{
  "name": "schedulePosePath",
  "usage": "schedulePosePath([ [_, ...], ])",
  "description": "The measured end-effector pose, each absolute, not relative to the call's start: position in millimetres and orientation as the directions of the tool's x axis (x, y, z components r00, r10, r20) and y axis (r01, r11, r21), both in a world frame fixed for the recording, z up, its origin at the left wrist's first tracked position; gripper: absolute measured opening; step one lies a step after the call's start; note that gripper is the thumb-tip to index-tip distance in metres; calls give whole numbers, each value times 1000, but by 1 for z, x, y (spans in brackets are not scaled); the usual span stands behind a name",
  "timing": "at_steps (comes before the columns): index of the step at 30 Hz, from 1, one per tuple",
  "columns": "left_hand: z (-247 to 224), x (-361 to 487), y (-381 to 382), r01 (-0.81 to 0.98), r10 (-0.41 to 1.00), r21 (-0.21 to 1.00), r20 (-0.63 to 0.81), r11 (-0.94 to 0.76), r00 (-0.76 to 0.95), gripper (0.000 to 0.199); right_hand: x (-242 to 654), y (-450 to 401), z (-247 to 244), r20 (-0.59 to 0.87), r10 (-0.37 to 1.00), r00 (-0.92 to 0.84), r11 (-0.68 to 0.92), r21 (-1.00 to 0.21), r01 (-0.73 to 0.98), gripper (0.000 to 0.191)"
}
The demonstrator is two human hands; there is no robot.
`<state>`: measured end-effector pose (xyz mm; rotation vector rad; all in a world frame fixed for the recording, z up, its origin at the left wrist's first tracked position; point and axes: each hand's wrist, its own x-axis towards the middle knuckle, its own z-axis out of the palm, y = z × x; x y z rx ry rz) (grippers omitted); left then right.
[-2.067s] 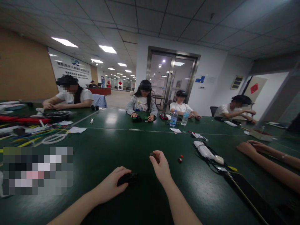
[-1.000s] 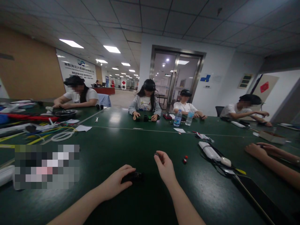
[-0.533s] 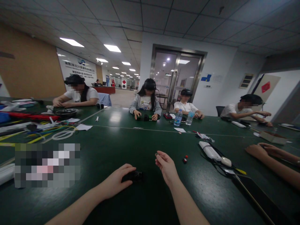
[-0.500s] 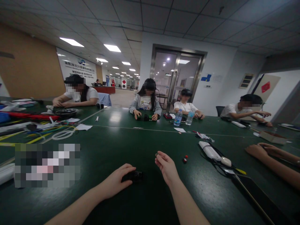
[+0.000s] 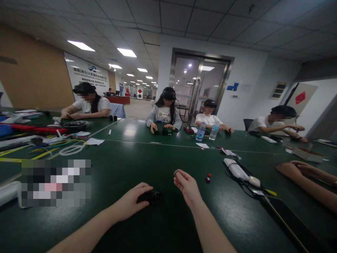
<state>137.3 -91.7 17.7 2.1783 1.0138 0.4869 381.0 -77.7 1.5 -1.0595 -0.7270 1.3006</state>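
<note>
On the dark green table (image 5: 118, 175), my left hand (image 5: 133, 202) has its thumb and fingers around one end of a small, dark, boxy object (image 5: 155, 196). The shadow there hides what kind it is. To the right, my right hand (image 5: 187, 184) is raised a little, its thumb and fingertips pinched on a tiny greyish piece (image 5: 176, 172) too small to name. Beyond that hand, a small red and black object (image 5: 208, 178) lies on the table.
A white power strip (image 5: 237, 170) with cables lies at right, near a dark flat panel (image 5: 292, 218). A co-worker's hands (image 5: 292, 170) rest at far right. Two water bottles (image 5: 200, 131) stand beyond. Coiled white tubing (image 5: 71, 150) and wires are at left. Several people sit around the table.
The view has shifted very slightly. Both my hands keep nearly the same place and grip; the tiny piece at my right fingertips shows a little more clearly.
</note>
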Motion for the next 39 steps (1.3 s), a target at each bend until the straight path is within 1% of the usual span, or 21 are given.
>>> schedulePosePath([
  [2,18,137,-92,522,778,714,52,-467,626,44,379,-80,5,-124,984,130,-78,-946,-315,45],
  [4,16,136,-91,521,780,715,55,-466,623,44,375,-85,10,-84,993,78,-70,-983,-170,42],
  [5,15,136,-91,521,781,714,57,-467,623,45,372,-88,14,-43,998,45,-40,-996,-79,40],
  [7,13,136,-90,517,779,714,63,-472,623,45,365,-95,20,26,996,-90,35,-995,96,35],
  [9,13,136,-90,511,775,713,71,-479,628,44,357,-102,25,48,970,-239,110,-961,255,30],
  [10,13,137,-90,509,773,712,74,-484,630,43,354,-105,27,49,957,-287,152,-926,346,27],
  [12,14,137,-90,509,770,708,80,-491,632,41,349,-111,29,26,936,-350,208,-846,491,24],
  [14,14,138,-90,514,773,704,79,-490,629,41,346,-114,30,7,926,-377,238,-785,571,23],
  [19,12,137,-90,514,780,709,80,-482,620,42,345,-115,29,17,914,-406,290,-727,623,22],
  [28,10,138,-89,532,786,689,90,-493,612,41,342,-112,24,79,899,-431,354,-713,606,21],
  [35,9,138,-89,515,779,693,108,-505,618,41,340,-115,28,64,893,-446,364,-684,632,23],
  [39,15,138,-92,520,789,709,83,-475,608,41,339,-116,30,25,914,-404,318,-662,678,24],
])
